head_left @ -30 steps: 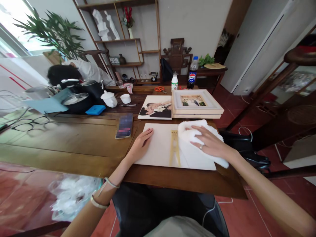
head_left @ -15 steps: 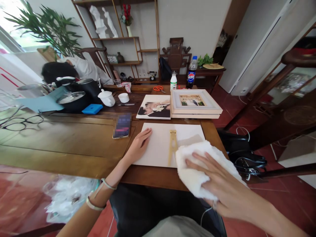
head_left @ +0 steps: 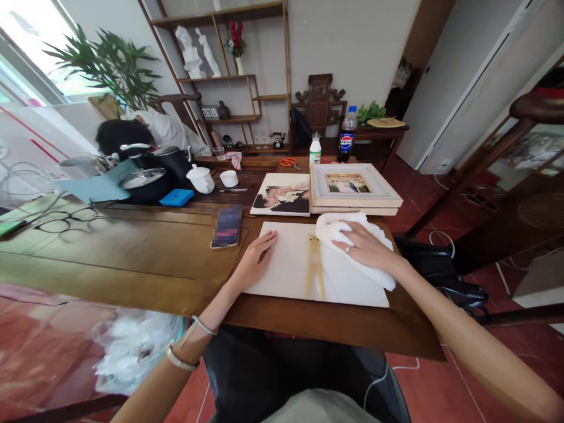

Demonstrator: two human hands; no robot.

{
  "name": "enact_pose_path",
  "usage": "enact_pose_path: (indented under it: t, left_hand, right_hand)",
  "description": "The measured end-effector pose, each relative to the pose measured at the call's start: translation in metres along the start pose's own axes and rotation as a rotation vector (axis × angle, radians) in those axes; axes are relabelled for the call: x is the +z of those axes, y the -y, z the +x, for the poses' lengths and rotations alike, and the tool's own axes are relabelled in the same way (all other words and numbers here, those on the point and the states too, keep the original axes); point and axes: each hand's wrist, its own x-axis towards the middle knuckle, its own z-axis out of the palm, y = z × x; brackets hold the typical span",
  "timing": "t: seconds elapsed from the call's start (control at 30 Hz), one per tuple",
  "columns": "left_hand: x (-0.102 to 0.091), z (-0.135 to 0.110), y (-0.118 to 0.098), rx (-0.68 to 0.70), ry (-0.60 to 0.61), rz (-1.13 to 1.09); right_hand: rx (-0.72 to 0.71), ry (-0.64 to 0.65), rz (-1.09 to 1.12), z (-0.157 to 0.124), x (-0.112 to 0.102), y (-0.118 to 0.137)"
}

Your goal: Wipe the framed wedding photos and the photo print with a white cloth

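A white rectangular panel (head_left: pixel 284 270) lies flat near the table's front edge. Down its middle runs a pale yellow, A-shaped leg (head_left: pixel 315 264), like a frame's stand. My left hand (head_left: pixel 255 258) rests on the panel's left edge, fingers stretched out and holding nothing. On the panel's far right part, my right hand (head_left: pixel 368 247) grips a bunched white towel (head_left: pixel 330 226) and presses it down. The towel covers that corner and hangs over the right edge. Just behind the panel lie a photo print board (head_left: pixel 286 197) and a white picture frame (head_left: pixel 374 179) stacked on another pale piece.
A phone (head_left: pixel 227 227) lies left of the panel. Farther back are orange scissors (head_left: pixel 288 162), a white bottle (head_left: pixel 315 150), a cola bottle (head_left: pixel 347 135), a white teapot (head_left: pixel 201 178) and a blue box (head_left: pixel 177 197). A person (head_left: pixel 170 132) leans over at the far left.
My right hand has moved the towel away from me, from the panel's near right corner to its far right part. My left hand stays on the left edge. The view has shifted slightly.
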Motion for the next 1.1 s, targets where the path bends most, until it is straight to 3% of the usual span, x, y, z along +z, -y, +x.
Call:
enact_pose_path:
  t: [0.13,0.33,0.43,0.53,0.73,0.83,0.93,1.1]
  left_hand:
    - [0.000,0.000,0.001,-0.005,0.001,0.008]
    - [0.002,-0.001,0.002,-0.002,0.005,0.013]
    - [0.001,0.000,0.001,0.000,0.010,0.015]
    - [0.001,0.000,0.000,-0.006,0.010,0.015]
    - [0.000,0.000,-0.001,-0.023,0.010,-0.001]
    - [0.000,0.000,-0.001,-0.025,0.010,-0.005]
    - [0.000,0.000,0.001,-0.024,0.008,-0.006]
    - [0.001,0.000,0.002,-0.014,0.008,0.005]
  right_hand:
    - [-0.003,-0.042,0.008,-0.006,0.010,0.019]
    - [-0.221,0.161,0.047,-0.081,-0.005,0.069]
    - [-0.288,0.237,0.070,-0.103,-0.015,0.080]
    - [-0.291,0.219,0.091,-0.096,-0.016,0.074]
    - [-0.212,0.052,0.065,-0.027,0.002,0.044]
    - [-0.225,0.012,0.048,-0.006,0.007,0.042]
    - [-0.249,0.058,-0.007,-0.014,0.008,0.051]
    - [-0.353,0.176,0.018,-0.060,0.002,0.076]
